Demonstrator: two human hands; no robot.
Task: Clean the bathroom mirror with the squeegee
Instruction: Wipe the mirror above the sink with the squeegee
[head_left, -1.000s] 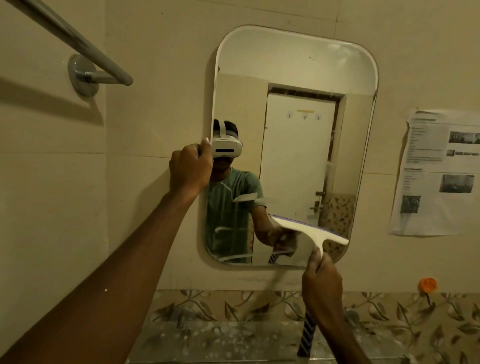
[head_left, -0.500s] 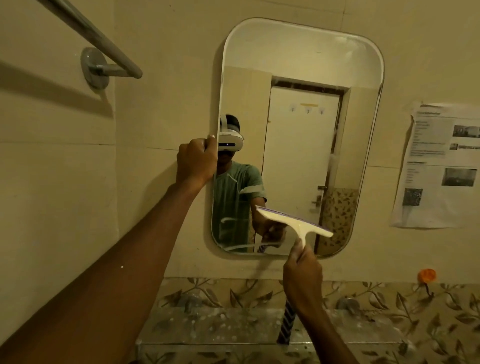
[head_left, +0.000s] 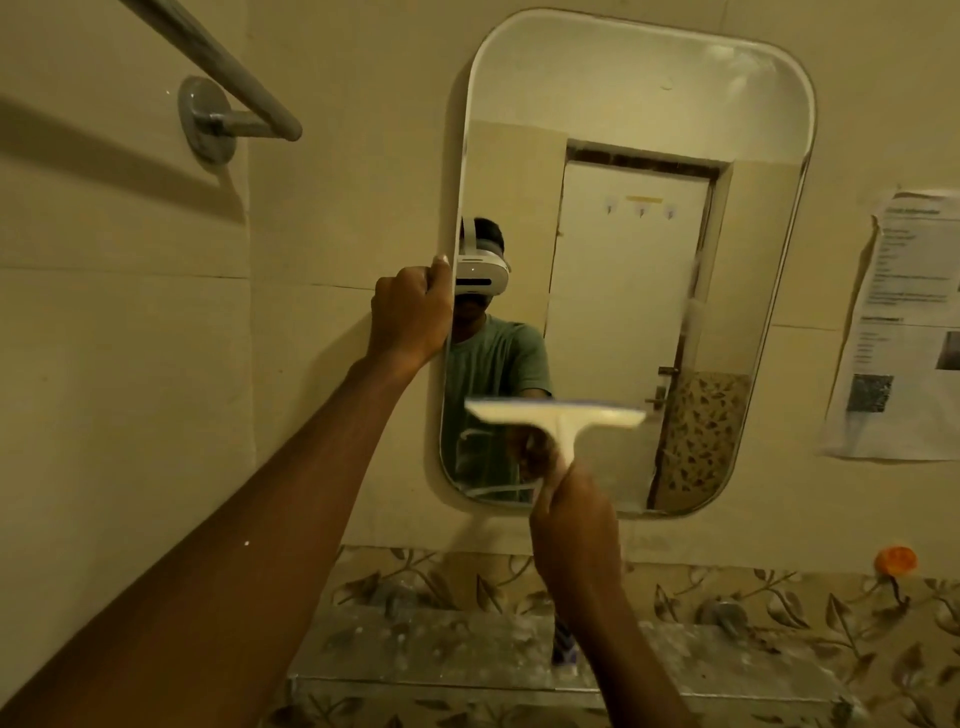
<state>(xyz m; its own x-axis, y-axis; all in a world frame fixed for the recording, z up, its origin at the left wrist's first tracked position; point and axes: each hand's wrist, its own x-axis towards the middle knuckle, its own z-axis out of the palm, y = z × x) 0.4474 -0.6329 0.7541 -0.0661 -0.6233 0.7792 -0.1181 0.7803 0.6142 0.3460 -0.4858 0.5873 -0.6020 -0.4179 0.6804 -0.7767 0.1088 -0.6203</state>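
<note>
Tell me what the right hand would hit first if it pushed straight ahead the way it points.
Likely the rounded wall mirror: the right hand aims the cream squeegee at its lower glass. Whether the blade already touches is unclear.

A cream-white squeegee (head_left: 558, 415) with a blue blade edge, beige wall tiles (head_left: 130, 364), a brown leaf-patterned tile border (head_left: 753, 587), and an orange hook (head_left: 895, 560).

Squeegee (head_left: 556, 415) before mirror (head_left: 623, 104) (paper sheet (head_left: 904, 332) rightward)
</note>
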